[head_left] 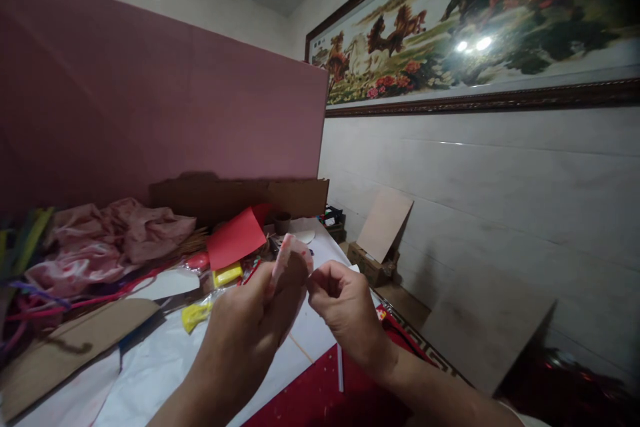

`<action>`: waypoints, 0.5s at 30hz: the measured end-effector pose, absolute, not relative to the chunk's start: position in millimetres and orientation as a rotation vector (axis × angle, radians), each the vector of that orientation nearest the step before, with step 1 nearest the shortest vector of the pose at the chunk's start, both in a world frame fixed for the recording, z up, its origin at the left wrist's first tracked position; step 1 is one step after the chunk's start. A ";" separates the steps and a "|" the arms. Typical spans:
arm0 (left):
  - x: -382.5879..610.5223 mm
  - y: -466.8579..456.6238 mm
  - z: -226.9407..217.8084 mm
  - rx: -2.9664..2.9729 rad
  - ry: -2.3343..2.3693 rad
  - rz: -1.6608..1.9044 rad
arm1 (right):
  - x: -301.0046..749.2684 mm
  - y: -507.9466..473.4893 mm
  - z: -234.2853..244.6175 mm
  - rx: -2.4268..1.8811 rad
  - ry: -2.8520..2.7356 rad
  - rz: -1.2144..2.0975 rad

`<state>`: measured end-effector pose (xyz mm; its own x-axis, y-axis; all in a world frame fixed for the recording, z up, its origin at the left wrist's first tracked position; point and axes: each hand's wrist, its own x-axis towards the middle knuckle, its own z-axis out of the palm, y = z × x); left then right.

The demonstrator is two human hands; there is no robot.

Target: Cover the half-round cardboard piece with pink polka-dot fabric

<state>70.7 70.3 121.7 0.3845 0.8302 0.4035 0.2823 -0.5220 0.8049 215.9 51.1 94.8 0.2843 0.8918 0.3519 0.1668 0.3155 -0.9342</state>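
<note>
My left hand [260, 310] is raised over the table with its fingers closed round a small pink paper piece [283, 255], which stands up between thumb and fingers. My right hand [345, 307] is right beside it, fingers curled in a pinch at the edge of the same pink piece. What the right fingertips grip is too small to make out. Both hands hover above white paper sheets [165, 360] on the table.
A red paper sheet [235, 239], yellow bits [227, 274], crumpled pink tissue [107, 240], coloured pipe cleaners [30, 280] and cardboard [65, 347] lie at the left. A brown cardboard box [250, 197] stands against the pink wall. Boards [384, 223] lean at the right wall.
</note>
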 end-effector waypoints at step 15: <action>70.1 69.5 123.2 1.850 0.896 1.097 | 224.4 49.7 86.2 -1.196 -1.275 0.604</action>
<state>70.1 69.5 123.2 0.3759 0.8570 0.3524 0.1743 -0.4389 0.8815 224.4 49.7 86.2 0.2579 0.8824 0.3934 0.2541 0.3309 -0.9088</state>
